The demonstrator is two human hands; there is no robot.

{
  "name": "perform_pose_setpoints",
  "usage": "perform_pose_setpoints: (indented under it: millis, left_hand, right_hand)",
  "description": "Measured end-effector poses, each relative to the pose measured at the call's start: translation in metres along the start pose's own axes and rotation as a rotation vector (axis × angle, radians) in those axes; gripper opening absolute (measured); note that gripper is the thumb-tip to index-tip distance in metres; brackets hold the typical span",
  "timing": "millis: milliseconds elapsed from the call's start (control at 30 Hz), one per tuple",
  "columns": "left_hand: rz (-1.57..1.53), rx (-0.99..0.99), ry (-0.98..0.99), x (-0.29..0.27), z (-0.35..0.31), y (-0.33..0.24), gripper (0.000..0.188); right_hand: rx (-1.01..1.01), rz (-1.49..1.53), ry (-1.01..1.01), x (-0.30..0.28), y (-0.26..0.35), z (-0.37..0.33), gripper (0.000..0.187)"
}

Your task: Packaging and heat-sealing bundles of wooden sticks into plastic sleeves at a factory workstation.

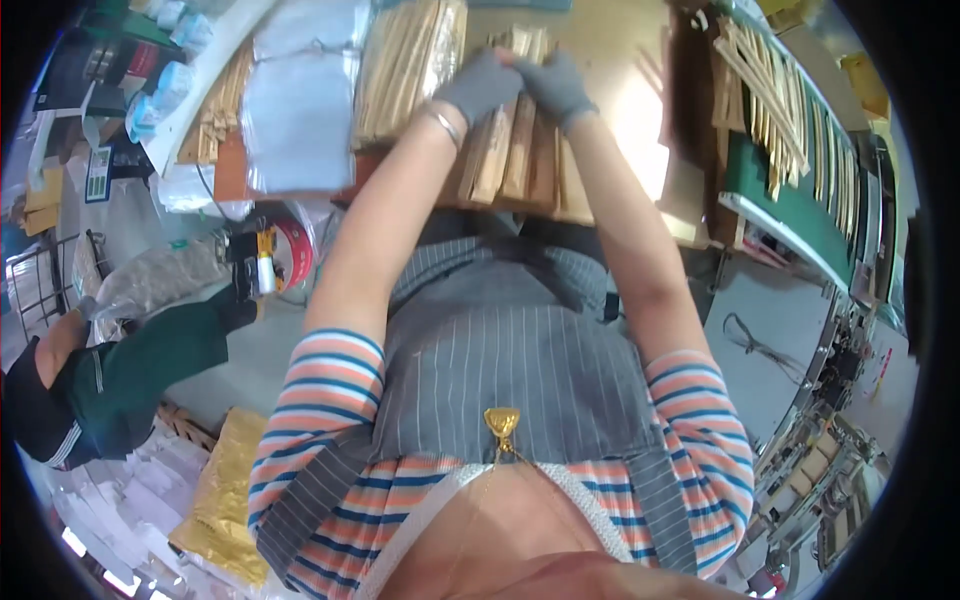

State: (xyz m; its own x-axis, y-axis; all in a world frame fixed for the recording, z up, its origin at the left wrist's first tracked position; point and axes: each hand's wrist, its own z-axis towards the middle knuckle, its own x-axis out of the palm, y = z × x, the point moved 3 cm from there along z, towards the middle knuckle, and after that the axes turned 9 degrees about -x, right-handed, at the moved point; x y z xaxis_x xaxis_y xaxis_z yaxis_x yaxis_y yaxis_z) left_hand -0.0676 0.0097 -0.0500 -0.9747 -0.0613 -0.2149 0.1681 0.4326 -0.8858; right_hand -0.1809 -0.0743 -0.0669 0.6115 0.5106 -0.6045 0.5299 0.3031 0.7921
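My left hand (482,88), in a grey glove with a bare fingertip showing, reaches over the table with its fingers drawn together. Close against it is my right hand (557,87), gloved the same way, its fingers bent in toward the left one. What they pinch between them is hidden by the fingers. Directly below lie long, narrow tan packets (518,160) with a glossy wrap, running toward the table's near edge. Left of my hands is a row of similar tan packets (402,75), standing tightly side by side.
A stack of clear plastic bags (300,125) lies left on the table (625,50). At right, long tan strips (765,95) rest on a green-topped surface (752,185). Another person (150,350) is at the lower left, near a yellow sack (225,495).
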Motion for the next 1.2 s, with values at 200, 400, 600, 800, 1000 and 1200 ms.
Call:
perform_pose_setpoints:
  millis: [200,400,600,800,1000,1200]
  left_hand:
    - [0.292,0.228,-0.325,-0.02,-0.009,0.012,0.051]
    - [0.571,0.505,-0.793,-0.009,-0.07,0.001,0.05]
    - [0.757,0.06,-0.378,0.033,-0.084,-0.005,0.041]
    - [0.69,0.065,-0.376,0.007,-0.09,-0.009,0.029]
    - [0.481,0.361,-0.566,0.032,-0.102,-0.031,0.042]
    - [0.713,0.144,-0.055,0.11,-0.125,-0.025,0.045]
  right_hand:
    - [-0.093,0.67,-0.059,-0.029,-0.044,0.019,0.027]
    - [-0.068,0.836,0.005,-0.046,-0.062,0.002,0.024]
    - [-0.078,0.876,0.007,-0.052,-0.075,-0.003,0.023]
    - [0.118,1.057,-0.056,-0.033,-0.065,0.003,0.02]
    - [-0.053,1.217,-0.081,-0.045,-0.092,0.009,0.023]
    - [0.124,1.057,-0.358,-0.048,-0.101,0.016,0.029]
